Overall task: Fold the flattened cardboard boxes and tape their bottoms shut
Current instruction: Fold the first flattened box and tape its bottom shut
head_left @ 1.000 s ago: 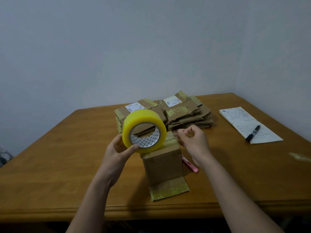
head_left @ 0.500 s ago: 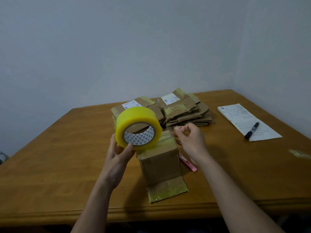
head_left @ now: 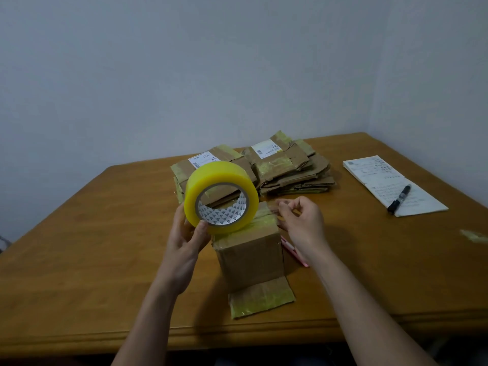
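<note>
Box (head_left: 250, 256) unmoved; tape roll (head_left: 221, 196) lower, left hand (head_left: 188, 233) gripping.

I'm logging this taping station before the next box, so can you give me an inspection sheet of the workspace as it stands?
Surface: wooden table, with a pale smear near its right edge.
Job's things: folded box standing upright with one flap flat on the table; yellow tape roll held above it; flattened boxes stacked behind.
Clutter: pink tool right of the box, partly hidden; black marker lying on a sheet of paper.
Hands: left hand grips the roll; right hand fingers pinch the clear tape end beside the box top.
Cables: nothing seen.
Surroundings: plain grey walls meeting in a corner.
</note>
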A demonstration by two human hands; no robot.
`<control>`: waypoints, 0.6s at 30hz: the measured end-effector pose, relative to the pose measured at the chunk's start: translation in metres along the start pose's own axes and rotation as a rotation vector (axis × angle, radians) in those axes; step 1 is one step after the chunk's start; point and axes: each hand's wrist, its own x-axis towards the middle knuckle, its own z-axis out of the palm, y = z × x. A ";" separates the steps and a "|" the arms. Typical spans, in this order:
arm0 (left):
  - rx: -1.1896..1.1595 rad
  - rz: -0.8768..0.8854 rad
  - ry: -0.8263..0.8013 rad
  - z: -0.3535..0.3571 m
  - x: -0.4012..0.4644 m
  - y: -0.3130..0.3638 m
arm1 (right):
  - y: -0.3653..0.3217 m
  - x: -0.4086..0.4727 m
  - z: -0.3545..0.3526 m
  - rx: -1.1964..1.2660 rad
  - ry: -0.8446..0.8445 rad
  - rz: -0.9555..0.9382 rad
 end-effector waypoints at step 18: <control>0.012 -0.012 0.029 -0.005 0.002 -0.011 | 0.007 0.000 -0.006 -0.252 -0.063 0.071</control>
